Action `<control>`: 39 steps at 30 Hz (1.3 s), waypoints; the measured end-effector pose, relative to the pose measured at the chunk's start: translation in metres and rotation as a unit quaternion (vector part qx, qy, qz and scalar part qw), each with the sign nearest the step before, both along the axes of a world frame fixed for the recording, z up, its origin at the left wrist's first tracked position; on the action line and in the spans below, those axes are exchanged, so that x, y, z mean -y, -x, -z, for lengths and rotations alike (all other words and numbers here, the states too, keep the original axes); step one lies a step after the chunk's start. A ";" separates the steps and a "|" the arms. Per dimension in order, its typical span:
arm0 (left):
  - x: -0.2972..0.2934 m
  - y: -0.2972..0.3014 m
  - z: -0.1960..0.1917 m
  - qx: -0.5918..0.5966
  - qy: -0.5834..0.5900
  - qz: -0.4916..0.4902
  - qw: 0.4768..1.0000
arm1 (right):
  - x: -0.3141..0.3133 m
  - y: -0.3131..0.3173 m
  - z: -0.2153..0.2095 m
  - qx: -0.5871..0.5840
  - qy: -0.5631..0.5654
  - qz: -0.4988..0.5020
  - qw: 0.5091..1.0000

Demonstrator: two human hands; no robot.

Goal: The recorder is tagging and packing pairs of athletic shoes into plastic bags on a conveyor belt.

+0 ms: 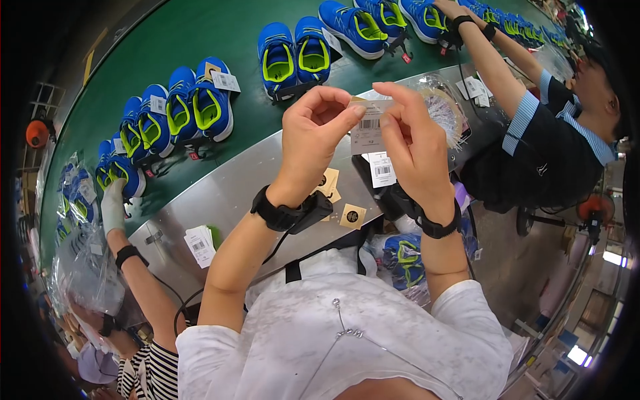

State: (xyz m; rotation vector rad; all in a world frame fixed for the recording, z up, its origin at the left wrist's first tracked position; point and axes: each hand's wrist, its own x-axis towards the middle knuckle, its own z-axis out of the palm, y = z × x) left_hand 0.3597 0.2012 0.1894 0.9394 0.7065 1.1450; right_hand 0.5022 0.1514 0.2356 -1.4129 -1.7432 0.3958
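Note:
Above the metal ledge, a white barcode hang tag (367,137) is held up between both hands. My left hand (308,133) pinches its upper left corner between thumb and fingers. The fingers of my right hand (415,137) are closed on its right edge, and a bit of tan card shows behind its top. Beneath the right hand lies another white barcode tag (382,172). Tan cards with a dark round print (353,215) rest below, near my left wrist. Just beyond my hands, a pair of blue shoes (277,60) with lime-green linings stands on the green belt.
More blue shoes (179,107) line the green belt (200,40). A co-worker's gloved hand (113,207) reaches into a shoe at left; another person's hands (453,12) touch shoes at right. White tags (199,245) lie on the metal ledge (247,167). Clear bags (87,267) hang left.

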 end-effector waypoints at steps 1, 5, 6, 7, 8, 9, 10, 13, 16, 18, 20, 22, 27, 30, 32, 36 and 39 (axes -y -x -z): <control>0.000 0.001 0.000 0.000 -0.002 0.001 1.000 | -0.001 0.001 0.002 -0.024 0.012 -0.003 1.000; -0.001 0.000 -0.001 -0.002 -0.006 -0.002 1.000 | -0.009 -0.002 0.007 -0.031 0.018 -0.013 0.999; -0.001 -0.001 0.000 -0.001 -0.004 -0.004 1.000 | -0.010 -0.003 0.008 -0.031 0.019 -0.014 0.999; 0.000 -0.002 0.000 -0.003 -0.015 0.002 1.000 | -0.010 -0.004 0.008 -0.037 0.026 -0.010 0.999; 0.000 -0.003 0.001 -0.004 -0.026 0.007 1.000 | -0.011 -0.005 0.007 -0.044 0.033 -0.005 0.998; -0.001 -0.005 0.003 -0.003 -0.026 0.004 1.000 | -0.012 -0.006 0.006 -0.043 0.033 -0.008 0.998; -0.004 -0.007 0.008 -0.044 -0.122 -0.013 0.991 | -0.014 -0.008 0.005 -0.085 0.080 -0.011 0.993; -0.015 -0.009 0.011 -0.165 -0.382 -0.093 0.904 | -0.015 -0.010 0.004 -0.201 0.170 -0.013 0.965; -0.022 -0.008 -0.001 -0.282 -0.595 -0.171 0.733 | -0.017 -0.020 0.008 -0.319 0.221 -0.047 0.920; -0.029 -0.013 -0.004 -0.308 -0.709 -0.177 0.609 | -0.019 -0.024 0.011 -0.368 0.240 -0.028 0.898; -0.035 -0.019 -0.001 -0.298 -0.730 -0.186 0.587 | -0.024 -0.036 0.014 -0.378 0.253 -0.046 0.889; -0.044 -0.023 -0.005 -0.289 -0.754 -0.160 0.568 | -0.029 -0.042 0.015 -0.210 0.221 -0.018 0.952; -0.065 -0.041 -0.016 -0.360 -0.638 -0.001 0.680 | -0.060 -0.056 -0.001 0.092 -0.078 0.053 0.991; -0.115 -0.082 -0.006 -0.352 -0.516 0.040 0.780 | -0.084 -0.092 -0.029 -0.046 -0.058 0.043 0.996; -0.161 -0.110 0.014 -0.413 -0.429 0.096 0.798 | -0.099 -0.111 -0.050 -0.042 -0.048 0.081 0.995; -0.230 -0.160 0.079 -0.477 -0.413 0.097 0.770 | -0.151 -0.143 -0.075 0.062 -0.049 0.025 0.997; -0.257 -0.185 0.103 -0.526 -0.341 0.154 0.764 | -0.201 -0.170 -0.064 0.202 0.098 0.052 0.973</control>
